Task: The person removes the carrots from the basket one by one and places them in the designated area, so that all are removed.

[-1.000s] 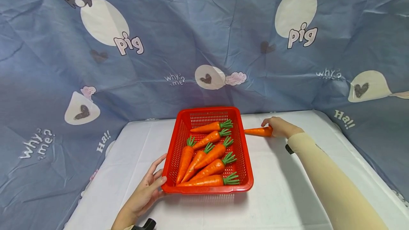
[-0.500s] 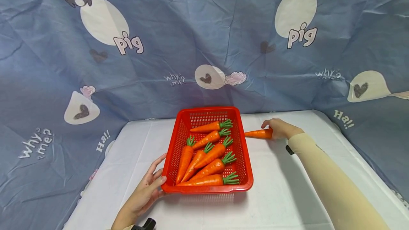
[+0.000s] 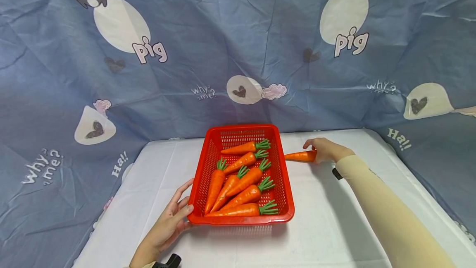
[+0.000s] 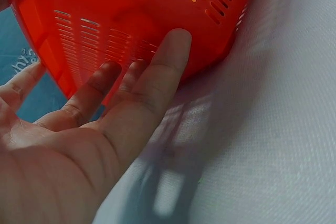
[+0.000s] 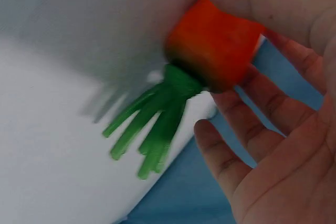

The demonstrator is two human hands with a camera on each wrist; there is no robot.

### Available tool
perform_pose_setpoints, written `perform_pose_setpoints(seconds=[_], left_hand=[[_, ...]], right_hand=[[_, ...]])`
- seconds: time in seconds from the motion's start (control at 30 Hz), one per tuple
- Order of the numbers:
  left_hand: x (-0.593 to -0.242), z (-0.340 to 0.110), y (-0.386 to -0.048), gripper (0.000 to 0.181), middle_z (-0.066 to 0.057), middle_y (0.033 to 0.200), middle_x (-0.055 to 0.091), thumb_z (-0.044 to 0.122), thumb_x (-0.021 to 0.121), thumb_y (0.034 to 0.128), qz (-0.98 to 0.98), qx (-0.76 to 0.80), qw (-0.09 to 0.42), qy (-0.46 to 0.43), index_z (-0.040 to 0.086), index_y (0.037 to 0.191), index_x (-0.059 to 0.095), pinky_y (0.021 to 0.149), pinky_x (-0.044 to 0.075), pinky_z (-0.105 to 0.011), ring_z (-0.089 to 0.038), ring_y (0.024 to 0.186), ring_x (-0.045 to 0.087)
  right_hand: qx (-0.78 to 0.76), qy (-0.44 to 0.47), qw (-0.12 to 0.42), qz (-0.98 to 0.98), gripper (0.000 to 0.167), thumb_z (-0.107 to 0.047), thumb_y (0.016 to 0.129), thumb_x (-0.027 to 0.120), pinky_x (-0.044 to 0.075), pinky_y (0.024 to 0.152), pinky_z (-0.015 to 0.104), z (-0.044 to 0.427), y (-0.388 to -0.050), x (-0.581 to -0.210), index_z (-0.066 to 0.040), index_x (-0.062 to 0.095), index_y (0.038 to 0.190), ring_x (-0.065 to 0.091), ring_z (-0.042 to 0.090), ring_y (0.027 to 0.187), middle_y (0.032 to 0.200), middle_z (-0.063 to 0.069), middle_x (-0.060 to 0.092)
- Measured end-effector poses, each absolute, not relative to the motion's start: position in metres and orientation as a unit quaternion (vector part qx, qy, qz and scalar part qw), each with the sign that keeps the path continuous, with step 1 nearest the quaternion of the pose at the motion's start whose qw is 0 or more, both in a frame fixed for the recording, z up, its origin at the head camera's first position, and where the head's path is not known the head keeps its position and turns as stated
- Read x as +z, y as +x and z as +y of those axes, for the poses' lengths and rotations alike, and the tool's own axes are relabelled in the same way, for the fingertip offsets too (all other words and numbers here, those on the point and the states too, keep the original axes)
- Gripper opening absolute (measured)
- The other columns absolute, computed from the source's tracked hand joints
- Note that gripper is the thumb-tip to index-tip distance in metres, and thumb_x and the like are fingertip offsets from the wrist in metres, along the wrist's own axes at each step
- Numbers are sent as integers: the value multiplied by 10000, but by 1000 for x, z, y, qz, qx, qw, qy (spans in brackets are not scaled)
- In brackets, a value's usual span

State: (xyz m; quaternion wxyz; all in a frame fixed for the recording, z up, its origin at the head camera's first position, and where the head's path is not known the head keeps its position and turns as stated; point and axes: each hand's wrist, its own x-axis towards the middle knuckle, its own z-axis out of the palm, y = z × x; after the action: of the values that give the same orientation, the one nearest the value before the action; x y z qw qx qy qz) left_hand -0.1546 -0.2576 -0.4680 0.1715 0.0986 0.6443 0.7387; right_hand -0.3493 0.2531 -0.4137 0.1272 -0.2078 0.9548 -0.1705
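Observation:
A red plastic basket (image 3: 241,220) with slotted walls holds several orange carrots (image 3: 245,193) with green tops. My left hand (image 3: 169,222) grips the basket's near left corner, its thumb at the rim; in the left wrist view its other fingers (image 4: 173,56) spread against the outer wall. To the right of the basket, my right hand (image 3: 325,150) holds one more carrot (image 3: 300,156) near its leafy end, the tip pointing at the basket's right wall. The right wrist view shows this carrot's green top (image 5: 157,114) hanging free and the thumb lying across its orange body.
A white cloth (image 3: 320,218) covers the table. Behind it and at both sides hangs a blue curtain (image 3: 186,65) with pig prints, close to the basket's far edge.
The carrot in my right hand has shifted very slightly towards the near side. My left hand and the basket stay where they were.

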Motion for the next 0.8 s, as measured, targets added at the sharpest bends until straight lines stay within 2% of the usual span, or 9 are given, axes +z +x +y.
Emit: perform_pose_setpoints(seconds=[0.23, 0.43, 0.8], left_hand=[[-470, -260, -156, 752, 19, 1531, 519, 102, 486, 1120, 634, 744, 172, 122, 342, 1722, 105, 1023, 604, -457, -154, 1327, 648], [-474, -260, -156, 756, 27, 1534, 519, 92, 477, 1123, 626, 749, 174, 131, 346, 1723, 93, 1026, 602, -452, -146, 1331, 648], [-480, -260, -156, 758, 47, 1533, 539, 87, 471, 1120, 614, 760, 174, 125, 320, 1726, 80, 1037, 597, -445, -138, 1339, 649]], right_hand=[[-168, -227, 129, 950, 628, 40, 785, 836, 572, 1008, 521, 248, -345, -398, 40, 625, 1377, 626, 484, 1204, 1276, 327, 668], [-184, -241, 125, 945, 581, -27, 868, 826, 549, 1045, 560, 242, -343, -390, 39, 616, 1406, 606, 500, 1267, 1334, 317, 666], [-191, -274, 81, 939, 480, -43, 902, 823, 556, 1030, 581, 230, -336, -368, -2, 668, 1355, 649, 460, 1223, 1267, 253, 710]])
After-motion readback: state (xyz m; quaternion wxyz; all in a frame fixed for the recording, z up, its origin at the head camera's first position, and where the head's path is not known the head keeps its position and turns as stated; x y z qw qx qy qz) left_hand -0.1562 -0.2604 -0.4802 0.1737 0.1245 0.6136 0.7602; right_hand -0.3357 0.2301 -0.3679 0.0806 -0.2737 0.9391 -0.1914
